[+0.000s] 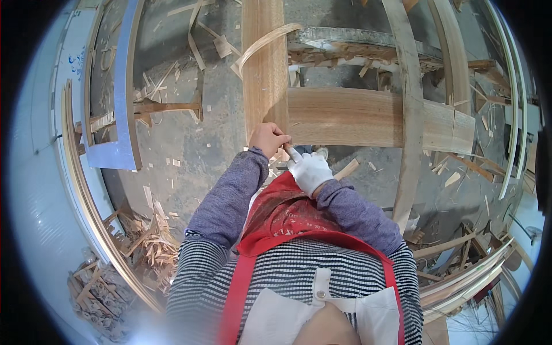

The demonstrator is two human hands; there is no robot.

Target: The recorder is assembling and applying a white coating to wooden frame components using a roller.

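My bare left hand is closed in a pinch at the near end of a long, upright-running wooden board. Against its fingertips come the fingers of my right hand, which wears a white glove and is also closed. Whatever lies between the fingertips is too small or hidden to name. A wide wooden board runs off to the right from beside the long board, just beyond my right hand. Across the long board lies a curled thin wood strip.
A narrow plank crosses over the wide board. Behind it stands a rough trestle beam. A blue-faced panel leans at the left, near long thin strips. Wood scraps litter the floor; more strips lie right.
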